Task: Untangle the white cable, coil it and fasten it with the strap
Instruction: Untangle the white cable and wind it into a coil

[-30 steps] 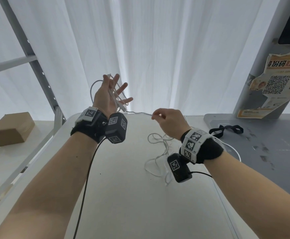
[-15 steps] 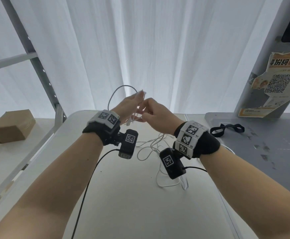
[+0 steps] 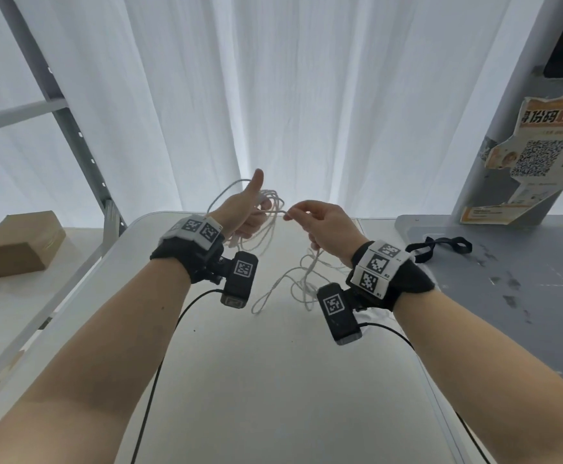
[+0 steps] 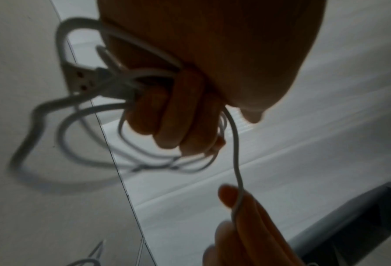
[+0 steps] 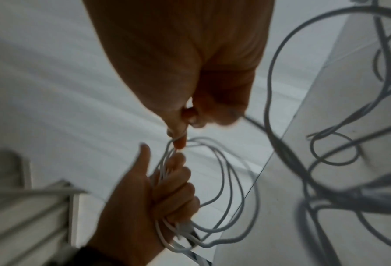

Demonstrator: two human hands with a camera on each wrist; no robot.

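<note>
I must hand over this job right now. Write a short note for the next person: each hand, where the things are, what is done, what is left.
Left hand: fingers curled round several finished loops of the white cable, thumb up.
Right hand: pinches the cable just beside the loops, feeding the next turn.
The rest of the cable lies tangled on the white table under the right wrist.
The black strap lies unused on the grey mat to the right.
Left to do: untangle and coil the rest, then fasten with the strap.
</note>
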